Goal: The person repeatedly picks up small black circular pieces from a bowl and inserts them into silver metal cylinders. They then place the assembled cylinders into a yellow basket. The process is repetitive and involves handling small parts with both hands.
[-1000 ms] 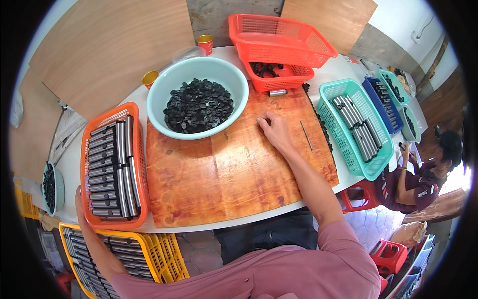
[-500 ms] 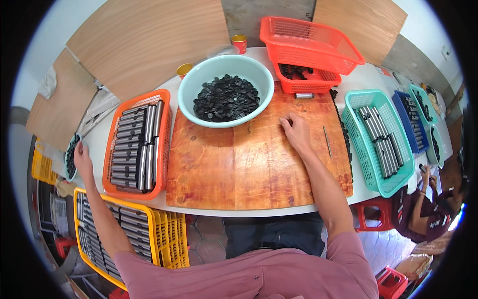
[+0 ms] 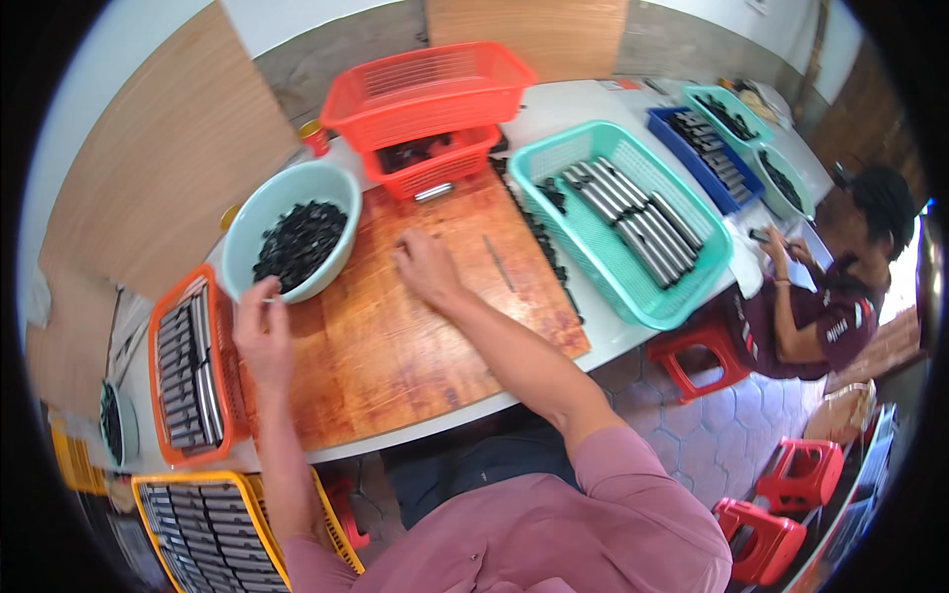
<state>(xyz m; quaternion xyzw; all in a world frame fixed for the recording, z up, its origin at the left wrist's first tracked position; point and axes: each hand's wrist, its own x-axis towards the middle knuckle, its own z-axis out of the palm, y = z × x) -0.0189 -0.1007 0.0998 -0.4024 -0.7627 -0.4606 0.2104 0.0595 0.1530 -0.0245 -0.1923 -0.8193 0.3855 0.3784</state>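
Observation:
My left hand (image 3: pixel 263 341) is over the board's left side, near the front rim of a round pale-green bowl (image 3: pixel 341 259) holding small black parts (image 3: pixel 300 242). Its fingers are bent together and slightly blurred; anything between them is too small to make out. On the wooden board (image 3: pixel 395 371), my right hand (image 3: pixel 427 269) rests with curled fingers, and what they may hold is hidden. A thin metal rod (image 3: pixel 499 262) lies to its right. Beyond it, a short silver tube (image 3: pixel 434 192) sits by the red baskets.
Left of the board stands an orange basket (image 3: pixel 233 415) of silver-and-black tubes; a yellow crate (image 3: pixel 188 478) is below. At right are a green basket (image 3: pixel 647 314) of tubes and a blue tray (image 3: pixel 714 198). A seated person (image 3: pixel 811 296) works beyond, near red stools (image 3: pixel 761 539).
My left hand has come from the small bowl at far left to beside the large bowl. The view has swung right; my right hand stays on the board.

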